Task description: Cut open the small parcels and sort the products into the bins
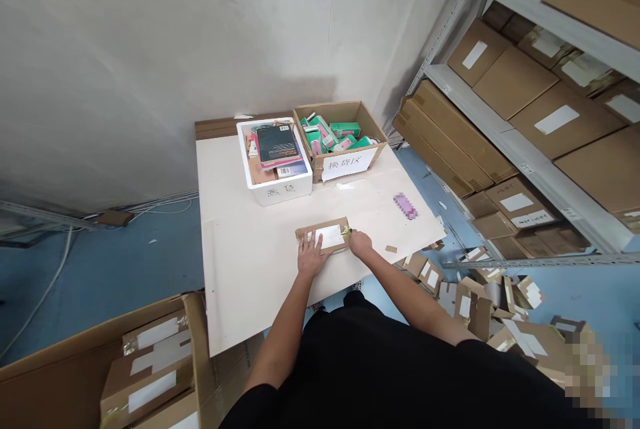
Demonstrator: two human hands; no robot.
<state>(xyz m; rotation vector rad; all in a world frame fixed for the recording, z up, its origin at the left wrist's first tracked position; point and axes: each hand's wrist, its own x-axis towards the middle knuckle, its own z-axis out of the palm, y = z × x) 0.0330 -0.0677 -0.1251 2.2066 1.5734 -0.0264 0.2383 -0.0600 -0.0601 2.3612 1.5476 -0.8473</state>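
Spread, the left hand [311, 257] is bracing the carton [331, 237], ideally firmly, while the right hand [361, 244] is clenching a dark tool [351, 231].

Open surface runs along the left side of the table [227, 249], so a hand could pass low there. Another free band lies between the parcel [327, 232] and the white bin [287, 190]. Far back, the bin and the cardboard box [374, 157] stand side by side, blocking a low path to the wall [250, 29]. The left hand [311, 256] and right hand [360, 242] at the parcel obstruct the near middle. Rightward, a blurred purple item [405, 206] lies in the way; a shelf rack [505, 129] stands beyond.
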